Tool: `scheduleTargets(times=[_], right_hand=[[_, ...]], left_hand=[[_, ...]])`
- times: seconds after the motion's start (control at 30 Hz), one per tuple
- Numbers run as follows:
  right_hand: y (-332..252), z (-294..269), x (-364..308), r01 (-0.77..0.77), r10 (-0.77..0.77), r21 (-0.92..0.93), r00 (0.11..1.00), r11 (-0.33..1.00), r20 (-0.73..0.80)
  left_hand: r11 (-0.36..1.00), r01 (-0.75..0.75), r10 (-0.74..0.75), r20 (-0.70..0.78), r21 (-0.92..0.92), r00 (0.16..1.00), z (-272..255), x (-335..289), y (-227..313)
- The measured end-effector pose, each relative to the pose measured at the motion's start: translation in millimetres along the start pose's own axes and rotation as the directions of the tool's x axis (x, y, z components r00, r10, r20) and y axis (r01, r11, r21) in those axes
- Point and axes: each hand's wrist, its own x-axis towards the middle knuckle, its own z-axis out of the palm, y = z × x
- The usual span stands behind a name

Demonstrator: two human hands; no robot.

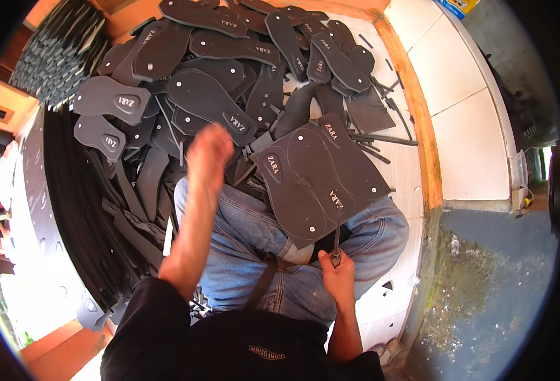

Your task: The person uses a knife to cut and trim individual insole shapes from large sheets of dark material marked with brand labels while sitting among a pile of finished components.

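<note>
My right hand (338, 274) is closed round the handle of a thin-bladed knife (337, 239), its blade pointing away from me. The tip is at the near edge of a dark foam sheet (305, 181), which lies tilted across my lap. Curved sole outlines, pale lettering and small white dots mark the sheet. My left hand (211, 151) is raised to the left of the sheet, near a cut-out sole (210, 105) on the pile. Motion smears its fingers, and whether it holds anything is hidden.
Several loose dark foam soles (235, 47) are heaped in front of me on a white tiled floor, with offcut strips (397, 111) around them. Stacked dark sheets (80, 209) stand at my left. A raised white tiled ledge (467, 146) runs along the right.
</note>
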Motion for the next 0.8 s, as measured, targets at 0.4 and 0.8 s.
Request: scheduleTargets(times=[0.4, 0.8], right_hand=[[-3, -14, -13, 0.051, -0.052, 0.064, 0.999, 0.997, 0.016], [12, -29, -34, 0.057, -0.033, 0.241, 0.994, 0.969, -0.103]], left_hand=[[0.801, 0.589, -0.588, 0.041, -0.112, 0.808, 23, -122, -146], [0.636, 0.672, -0.62, 0.268, -0.379, 0.738, 20, -156, -49]])
